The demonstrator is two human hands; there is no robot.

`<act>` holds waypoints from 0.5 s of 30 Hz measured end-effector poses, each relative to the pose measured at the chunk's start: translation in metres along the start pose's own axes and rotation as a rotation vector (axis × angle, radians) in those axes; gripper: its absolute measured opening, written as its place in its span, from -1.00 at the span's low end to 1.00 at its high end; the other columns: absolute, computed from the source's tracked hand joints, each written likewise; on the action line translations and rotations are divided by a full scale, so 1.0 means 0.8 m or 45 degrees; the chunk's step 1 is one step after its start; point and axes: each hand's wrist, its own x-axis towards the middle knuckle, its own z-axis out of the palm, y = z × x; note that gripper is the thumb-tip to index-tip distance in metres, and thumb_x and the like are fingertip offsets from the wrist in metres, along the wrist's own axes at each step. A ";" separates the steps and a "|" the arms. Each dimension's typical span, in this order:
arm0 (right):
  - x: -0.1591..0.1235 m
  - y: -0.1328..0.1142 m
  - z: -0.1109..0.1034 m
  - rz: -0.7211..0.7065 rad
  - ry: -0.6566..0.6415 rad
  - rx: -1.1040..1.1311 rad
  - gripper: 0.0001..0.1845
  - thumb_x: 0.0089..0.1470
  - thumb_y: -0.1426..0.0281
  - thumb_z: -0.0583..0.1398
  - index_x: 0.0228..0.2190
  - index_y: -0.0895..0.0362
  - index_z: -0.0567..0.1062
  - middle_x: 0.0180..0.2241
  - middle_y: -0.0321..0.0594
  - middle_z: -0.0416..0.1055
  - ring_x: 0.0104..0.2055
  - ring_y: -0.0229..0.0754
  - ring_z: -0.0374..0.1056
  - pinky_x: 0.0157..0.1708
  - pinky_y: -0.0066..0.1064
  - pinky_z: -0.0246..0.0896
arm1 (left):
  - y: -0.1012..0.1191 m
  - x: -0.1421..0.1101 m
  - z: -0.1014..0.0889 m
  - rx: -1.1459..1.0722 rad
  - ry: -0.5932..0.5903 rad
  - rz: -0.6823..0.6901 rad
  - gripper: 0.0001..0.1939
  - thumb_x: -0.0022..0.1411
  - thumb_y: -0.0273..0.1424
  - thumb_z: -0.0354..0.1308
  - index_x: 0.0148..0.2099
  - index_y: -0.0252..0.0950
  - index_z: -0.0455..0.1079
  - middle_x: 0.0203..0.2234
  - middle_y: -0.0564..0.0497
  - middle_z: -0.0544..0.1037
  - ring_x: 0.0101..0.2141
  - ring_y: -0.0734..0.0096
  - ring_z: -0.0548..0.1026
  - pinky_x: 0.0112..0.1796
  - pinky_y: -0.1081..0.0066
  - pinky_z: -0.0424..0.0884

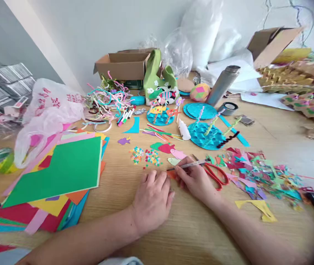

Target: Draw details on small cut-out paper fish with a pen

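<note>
Head view, and straight to the hands: the left hand [152, 198] is flat-backed on the tabletop [123, 191], fingers bent and close together beside a small orange paper piece [172, 175]. Whether it pinches that paper or merely steadies it, I can't make out. The right hand [194, 178] has a slim silver pen [192, 164] gripped between thumb and fingers, its near end right over the orange piece, which lies between the two hands. Red-handled scissors [216, 176] sit right beside the right hand.

And the tally? Four cut-out fish, green [156, 146], red [166, 148], pink [178, 154] and pale green [173, 161], lie just beyond the hands, with a purple fish [124, 141] apart to the left. Farther back, one blue disc [161, 118] already carries upright fish; the larger blue disc [206, 135] bears fuzzy stems but no fish that I can spot. So cutting looks well advanced, judging by that heap of scraps [272, 180]; the orange piece seems unfinished, and the loose fish remain unmounted.
</note>
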 end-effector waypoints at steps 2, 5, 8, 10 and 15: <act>0.001 -0.001 0.001 -0.010 0.003 -0.007 -0.65 0.20 0.06 0.18 -0.38 0.07 0.30 -0.58 -0.38 0.32 -0.66 -0.29 0.27 -0.67 -0.46 0.17 | 0.000 0.000 0.000 -0.001 -0.010 0.021 -0.67 0.39 -0.27 0.02 0.03 -0.35 0.45 0.02 -0.05 0.48 -0.08 0.10 0.32 -0.13 0.08 0.33; 0.001 -0.004 0.003 -0.010 0.003 0.002 -0.64 0.19 0.05 0.18 -0.38 0.07 0.30 -0.57 -0.36 0.33 -0.66 -0.29 0.28 -0.67 -0.45 0.18 | 0.001 0.000 -0.001 0.000 -0.029 0.034 -0.69 0.40 -0.27 0.01 0.00 -0.34 0.46 -0.01 -0.06 0.50 -0.09 0.09 0.33 -0.15 0.08 0.32; 0.001 -0.006 0.003 0.008 -0.006 0.024 -0.63 0.18 0.04 0.19 -0.38 0.07 0.30 -0.57 -0.36 0.35 -0.67 -0.29 0.27 -0.68 -0.46 0.17 | 0.001 0.000 -0.002 0.003 -0.045 0.034 -0.70 0.39 -0.28 0.02 -0.01 -0.34 0.46 -0.04 -0.08 0.50 -0.09 0.09 0.33 -0.15 0.08 0.32; 0.000 -0.006 0.003 0.028 -0.010 0.051 -0.63 0.17 0.03 0.20 -0.38 0.07 0.30 -0.58 -0.36 0.36 -0.68 -0.29 0.27 -0.69 -0.46 0.17 | 0.001 0.001 -0.003 0.007 -0.047 0.039 -0.70 0.39 -0.28 0.03 -0.01 -0.35 0.46 -0.05 -0.09 0.50 -0.09 0.09 0.33 -0.15 0.08 0.32; 0.000 -0.005 0.003 0.043 0.002 0.125 -0.61 0.16 0.02 0.21 -0.39 0.07 0.30 -0.58 -0.35 0.37 -0.69 -0.31 0.26 -0.71 -0.48 0.16 | 0.001 0.001 -0.003 0.017 -0.044 0.048 -0.71 0.38 -0.29 0.04 0.00 -0.35 0.45 -0.06 -0.07 0.50 -0.11 0.11 0.34 -0.17 0.09 0.32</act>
